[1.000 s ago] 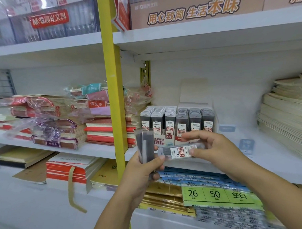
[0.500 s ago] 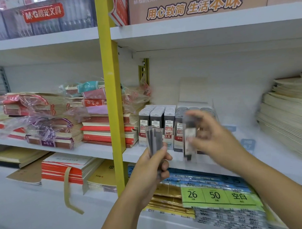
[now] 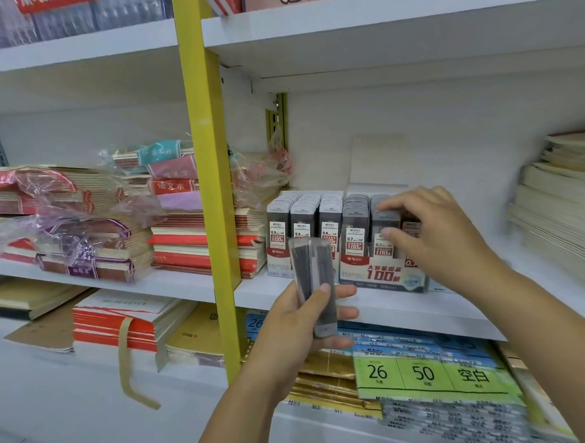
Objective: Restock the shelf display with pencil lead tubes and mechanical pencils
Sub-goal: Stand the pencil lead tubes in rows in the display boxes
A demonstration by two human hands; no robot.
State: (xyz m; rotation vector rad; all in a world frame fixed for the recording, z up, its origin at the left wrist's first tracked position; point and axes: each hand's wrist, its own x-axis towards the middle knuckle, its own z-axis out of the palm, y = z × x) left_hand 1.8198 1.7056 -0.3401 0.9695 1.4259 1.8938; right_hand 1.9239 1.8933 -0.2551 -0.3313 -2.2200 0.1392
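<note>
Pinches one lead tube [image 3: 386, 219] w/ right hand [image 3: 431, 243]: index on the cap, thumb on the front label, other fingers loosely curled behind. Holds it upright at the front of the mid row in the 0.7 display box [image 3: 382, 276], lower end behind the box's low front wall, against the tubes behind.

Grips a bundle of lead tubes [image 3: 314, 277] in left hand [image 3: 294, 324], thumb across the front, fingers wrapped round the back, a grey end cap showing below the palm, tops tilted slightly L. Hovers it in front of the shelf edge [image 3: 403, 312], nearer the camera than the boxes, overlapping the seam btw the 0.5 display box [image 3: 279, 251] and the 0.7 one.

Side by side, touching, close to the shelf lip: both boxes, rows packed nearly full.

To the R of the 0.7 box: bare white shelf up to a tilted paper stack [image 3: 559, 212]. Above the tubes: tall free space under the upper shelf [image 3: 377, 32].

Tight on the L: red-and-cream notebook stacks [image 3: 202, 247] just beside the 0.5 box, w/ a yellow upright [image 3: 214, 191] in front of them.

Below the edge, on the lower tier: green price card [image 3: 429, 375], "26" and "50".
</note>
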